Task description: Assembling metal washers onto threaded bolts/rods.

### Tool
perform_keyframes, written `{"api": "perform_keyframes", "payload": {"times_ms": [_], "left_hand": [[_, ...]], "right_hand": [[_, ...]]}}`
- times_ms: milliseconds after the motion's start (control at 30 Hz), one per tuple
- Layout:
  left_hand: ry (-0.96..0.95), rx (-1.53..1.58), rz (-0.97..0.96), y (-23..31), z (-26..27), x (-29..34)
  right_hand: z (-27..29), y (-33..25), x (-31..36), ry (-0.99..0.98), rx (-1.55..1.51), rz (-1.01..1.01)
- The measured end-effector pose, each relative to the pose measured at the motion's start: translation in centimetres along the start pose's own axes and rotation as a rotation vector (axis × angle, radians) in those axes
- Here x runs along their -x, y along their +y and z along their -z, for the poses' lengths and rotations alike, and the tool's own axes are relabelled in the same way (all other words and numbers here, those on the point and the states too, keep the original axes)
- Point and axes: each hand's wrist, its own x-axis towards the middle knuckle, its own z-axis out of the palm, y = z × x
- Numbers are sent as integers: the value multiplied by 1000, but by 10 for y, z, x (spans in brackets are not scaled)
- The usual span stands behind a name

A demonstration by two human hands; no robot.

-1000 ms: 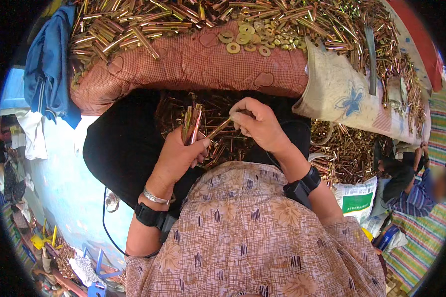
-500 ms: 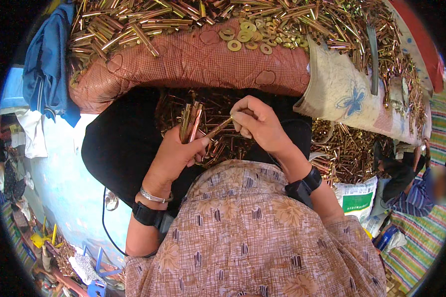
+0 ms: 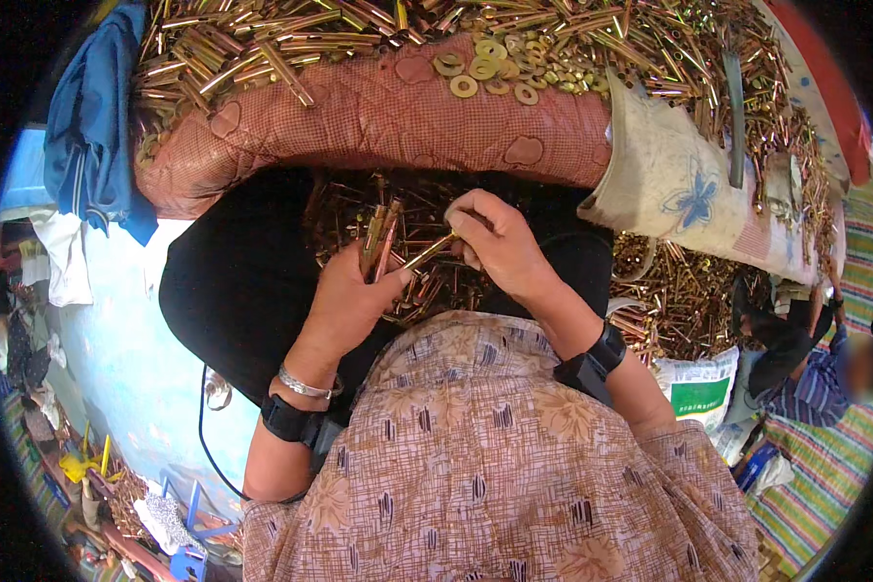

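Above the black trousers (image 3: 242, 262), the right hand (image 3: 498, 238) is pinching the far end of a slim metal rod (image 3: 431, 252), while the left hand (image 3: 342, 301) is grasping a bunch of metal tubes (image 3: 382, 233) and pressing its thumb near the rod's lower end. The step in hand seems to be two-handed work on that single rod; fingers are hiding both ends, so what they are doing there cannot be told. By my judgement, the next move is calling for a steady pinch and a firm hold on the bunch. The rod's long axis is running slantwise, from the left thumb away from the body and toward the right fingertips. The tubes are pointing more steeply away, leaning slightly rightward. Beneath, a heap of metal pieces (image 3: 446, 279) is lying; beyond, washers (image 3: 485, 66) are resting along a red quilted cloth (image 3: 359, 136).
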Motion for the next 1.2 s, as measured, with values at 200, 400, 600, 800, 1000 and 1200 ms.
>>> {"api": "perform_keyframes", "payload": {"times_ms": [200, 400, 600, 800, 1000, 1200], "left_hand": [[56, -80, -73, -6, -2, 0], [62, -118, -96, -6, -2, -1], [44, -136, 3, 0, 3, -1], [50, -103, -8, -4, 2, -3], [21, -48, 15, -2, 1, -1], [40, -59, 62, 5, -1, 0]], "right_hand": [[0, -3, 0, -29, -60, -43], [7, -5, -1, -117, 36, -156], [5, -7, -2, -83, 17, 60], [2, 0, -4, -82, 65, -22], [4, 1, -5, -113, 142, -20], [2, 10, -7, -135, 34, 43]]}}
